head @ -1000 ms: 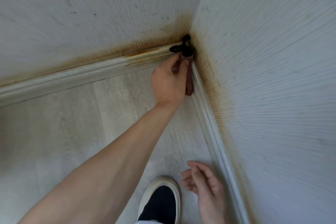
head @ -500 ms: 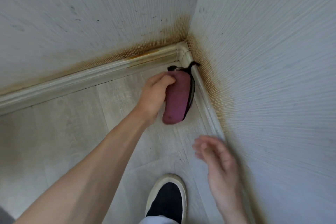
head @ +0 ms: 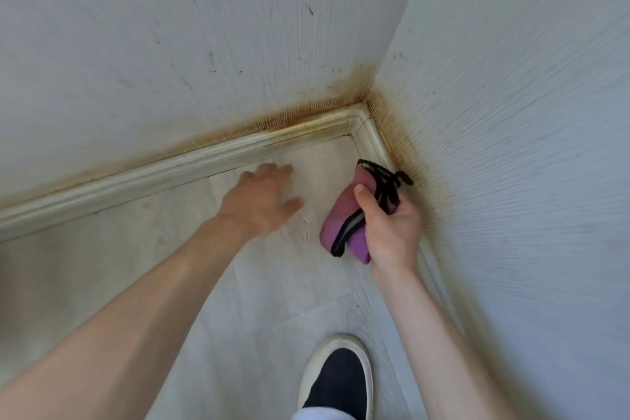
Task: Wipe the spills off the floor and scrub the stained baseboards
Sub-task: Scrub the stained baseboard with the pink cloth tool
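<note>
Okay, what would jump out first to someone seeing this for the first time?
The rusty brown stain where the two walls meet, running along the baseboard. Then the purple cloth with black trim, gripped by the right hand beside the right-hand wall, while the left hand hovers open over the floor.

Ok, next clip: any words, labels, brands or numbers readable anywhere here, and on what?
None. The purple cloth in the right hand shows only black trim, no print. The shoe, baseboard, walls and floor carry no writing; the wall marks are scuffs and stains.
</note>
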